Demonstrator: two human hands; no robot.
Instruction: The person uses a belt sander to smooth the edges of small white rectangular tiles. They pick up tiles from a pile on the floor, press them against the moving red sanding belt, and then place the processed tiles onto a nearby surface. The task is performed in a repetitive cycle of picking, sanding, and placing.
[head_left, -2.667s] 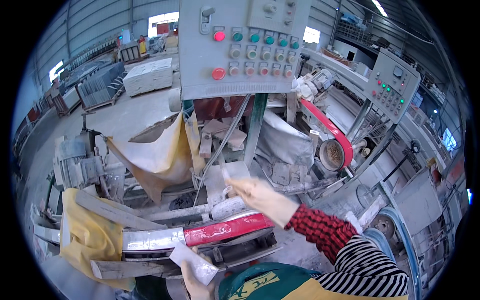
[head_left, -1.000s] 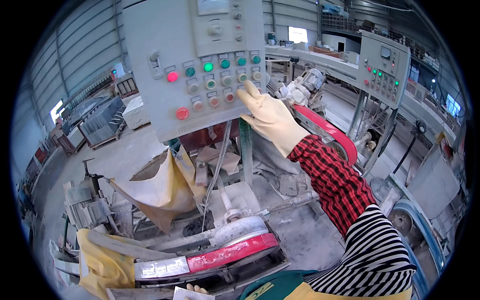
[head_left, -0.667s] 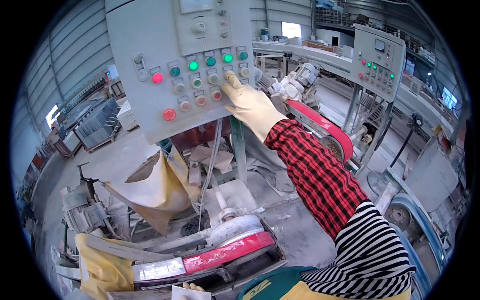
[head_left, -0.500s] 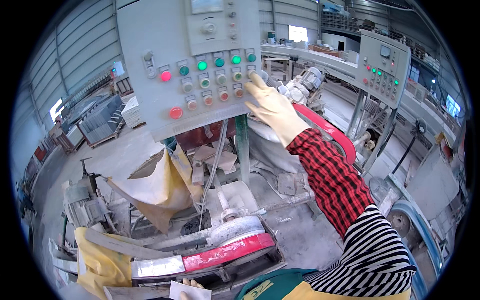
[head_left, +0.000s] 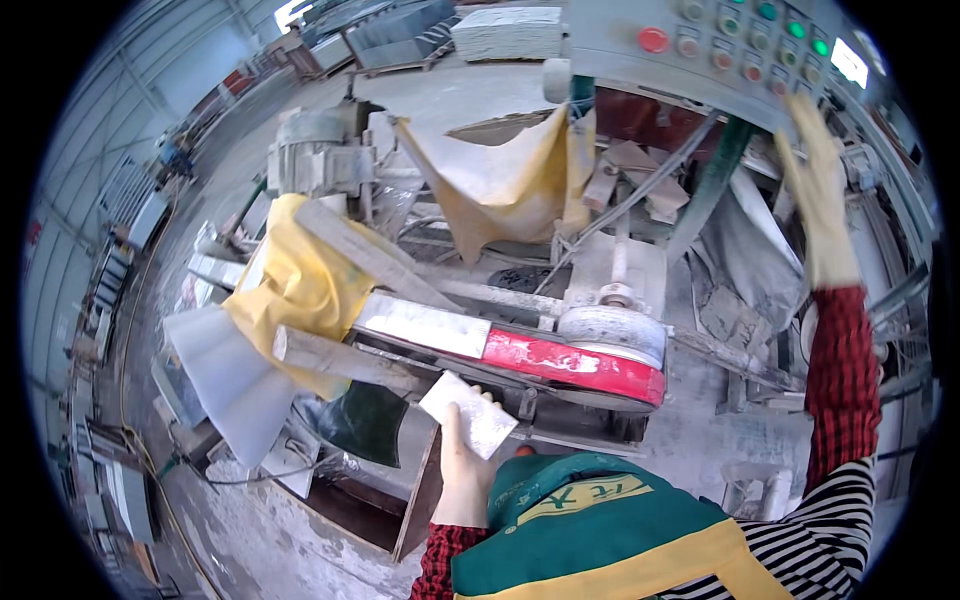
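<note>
My left hand (head_left: 462, 475) is closed on a flat, white rectangular tile (head_left: 470, 425), its thumb lying over the near face. The tile is held beside a belt machine, just short of its red and white guard (head_left: 565, 370). My right hand (head_left: 820, 190), in a cream glove and slightly blurred, is raised at the lower right corner of a grey control panel (head_left: 620, 60). Its fingers are stretched out with nothing between them. Rows of round buttons (head_left: 722, 55) sit on the panel, several of the upper ones lit green.
A yellow cloth (head_left: 305, 280) drapes over the machine's left end, above a curved translucent sheet (head_left: 225, 375). A stained cloth (head_left: 505, 195) hangs behind, near a motor (head_left: 310, 150). An open wooden box (head_left: 420, 500) stands left of my arm. Stacked slabs (head_left: 405, 35) lie farther back.
The view has swung down and left, bringing my left hand and the tile farther into sight. My right hand has come off the panel's right-side buttons to its lower corner.
</note>
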